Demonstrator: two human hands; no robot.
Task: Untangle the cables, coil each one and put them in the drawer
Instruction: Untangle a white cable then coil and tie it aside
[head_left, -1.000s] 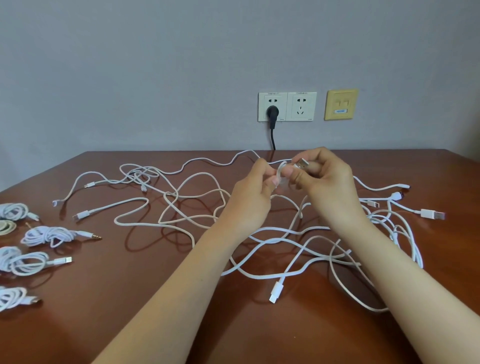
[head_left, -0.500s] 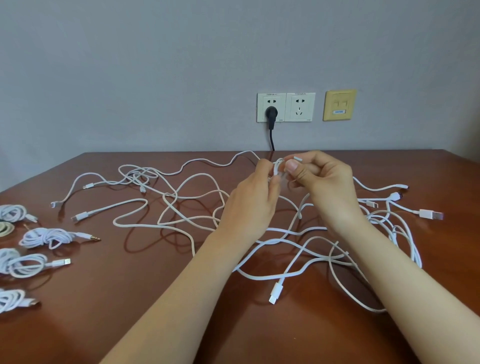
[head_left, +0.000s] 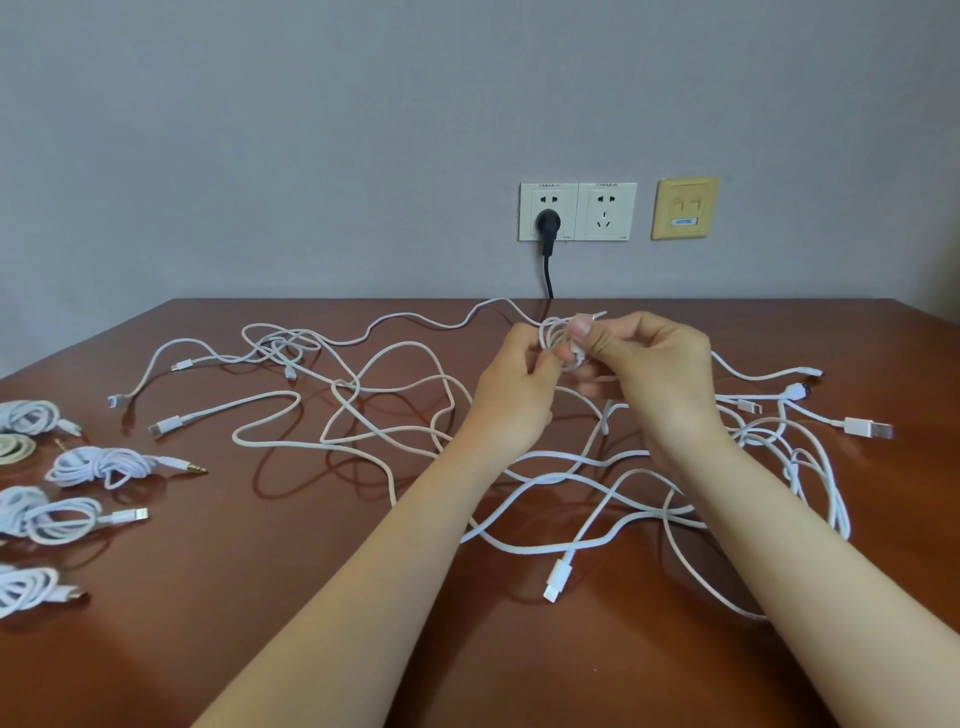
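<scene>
A small cable coil (head_left: 558, 343) is pinched by left hand (head_left: 519, 384) & right hand (head_left: 654, 369), fingers curled round it, above tangled cables (head_left: 571, 483) spread on the table (head_left: 311, 597), w/ coiled cables (head_left: 98, 465) laid far left.

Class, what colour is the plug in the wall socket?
The plug is black, best seen in the head view.

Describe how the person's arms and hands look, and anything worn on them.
The left hand and right hand are bare, and so are the left forearm and right forearm: no sleeve reaches into view. No glove, ring, watch or bracelet shows. The visible nails look short and unpainted.
</scene>
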